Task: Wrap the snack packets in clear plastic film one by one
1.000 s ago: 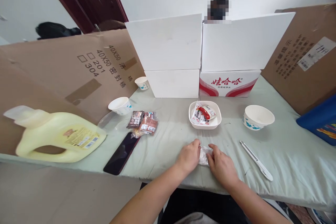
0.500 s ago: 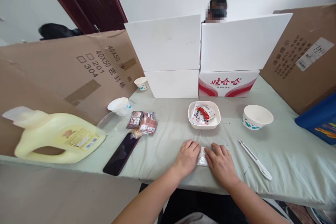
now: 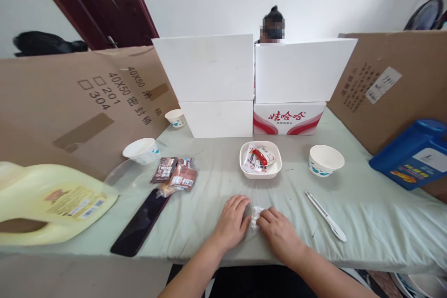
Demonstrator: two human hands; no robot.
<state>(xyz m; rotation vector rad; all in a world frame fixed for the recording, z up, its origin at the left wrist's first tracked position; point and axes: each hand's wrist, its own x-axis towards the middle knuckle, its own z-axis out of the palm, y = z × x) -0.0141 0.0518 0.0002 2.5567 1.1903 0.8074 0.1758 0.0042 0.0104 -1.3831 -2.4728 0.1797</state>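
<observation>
A small crumpled clear plastic bag (image 3: 255, 214) lies on the pale green cloth near the table's front edge, between my two hands. My left hand (image 3: 233, 221) rests beside it with fingers curled down against the cloth and touching the bag's left side. My right hand (image 3: 277, 233) has its fingertips pinched on the bag's right side. Just beyond the hands stands a white square dish (image 3: 260, 166) holding several small red-and-white sachets.
A white pen-like tool (image 3: 325, 215) lies right of my hands, a paper bowl (image 3: 326, 160) behind it. Snack packets (image 3: 175, 173), a black phone (image 3: 140, 221), a yellow jug (image 3: 49, 201), two paper cups, white boxes, cardboard walls, a blue container (image 3: 414, 153). A person sits behind the boxes.
The bag has been squeezed smaller between my hands, and both hands have closed in on it. The camera has tilted and shifted, so everything sits further left and lower in view.
</observation>
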